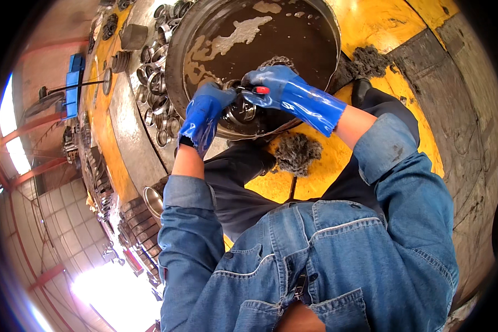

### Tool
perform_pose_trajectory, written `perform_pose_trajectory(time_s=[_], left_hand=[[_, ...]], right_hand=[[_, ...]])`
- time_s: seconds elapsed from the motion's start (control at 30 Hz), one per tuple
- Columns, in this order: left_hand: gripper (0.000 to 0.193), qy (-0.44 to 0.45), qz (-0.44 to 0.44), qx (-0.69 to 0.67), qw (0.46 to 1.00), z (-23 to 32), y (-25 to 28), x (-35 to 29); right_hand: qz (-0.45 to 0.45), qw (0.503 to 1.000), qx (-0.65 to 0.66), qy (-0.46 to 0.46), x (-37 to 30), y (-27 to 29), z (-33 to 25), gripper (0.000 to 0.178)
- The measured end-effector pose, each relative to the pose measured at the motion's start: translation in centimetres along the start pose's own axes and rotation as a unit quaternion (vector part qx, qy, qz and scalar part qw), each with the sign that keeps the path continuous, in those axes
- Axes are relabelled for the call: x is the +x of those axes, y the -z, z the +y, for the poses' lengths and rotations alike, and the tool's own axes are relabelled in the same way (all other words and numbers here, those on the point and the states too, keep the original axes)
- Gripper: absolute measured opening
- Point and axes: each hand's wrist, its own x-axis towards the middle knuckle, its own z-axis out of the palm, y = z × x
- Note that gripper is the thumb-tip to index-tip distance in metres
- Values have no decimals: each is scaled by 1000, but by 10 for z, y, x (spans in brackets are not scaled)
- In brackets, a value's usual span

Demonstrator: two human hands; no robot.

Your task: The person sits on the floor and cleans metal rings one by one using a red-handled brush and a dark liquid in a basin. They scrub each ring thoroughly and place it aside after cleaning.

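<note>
Both my hands wear blue rubber gloves and meet over the near side of a large round basin [177,72] of dark brown liquid. My left hand [209,105] is closed on the edge of a wet, shiny metal ring [242,115]. My right hand [274,88] is closed round a small tool with a red part [261,89] showing between the fingers. The tool's dark end points at the ring's upper edge; its exact kind is hidden by the glove. Just beyond my right hand, a dark chain-like ring [279,62] sits at the liquid's surface.
Several metal rings [159,83] are heaped left of the basin. Grey, dirty fibre wads lie on the yellow floor, one [297,154] between my legs and another [368,61] to the right. Grey foam patches [240,34] float on the liquid. Dark boards [442,110] lie at right.
</note>
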Motion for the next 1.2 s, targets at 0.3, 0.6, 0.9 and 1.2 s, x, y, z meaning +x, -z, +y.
perform_pose_trajectory(time_s=[0.3,0.6,0.9,1.2], left_hand=[[57,-42,79,126,988,36,6,-43],[53,-125,42,245,961,13,-23,-17],[36,-347,-3,537,769,4,-36,5],[20,-396,9,548,737,15,-40,4]], right_hand=[[-14,955,140,-261,6,-14,-4,44],[-118,887,311,-320,-10,34,11,40],[-114,917,58,-378,10,37,8,51],[-163,905,31,-393,13,25,14,46]])
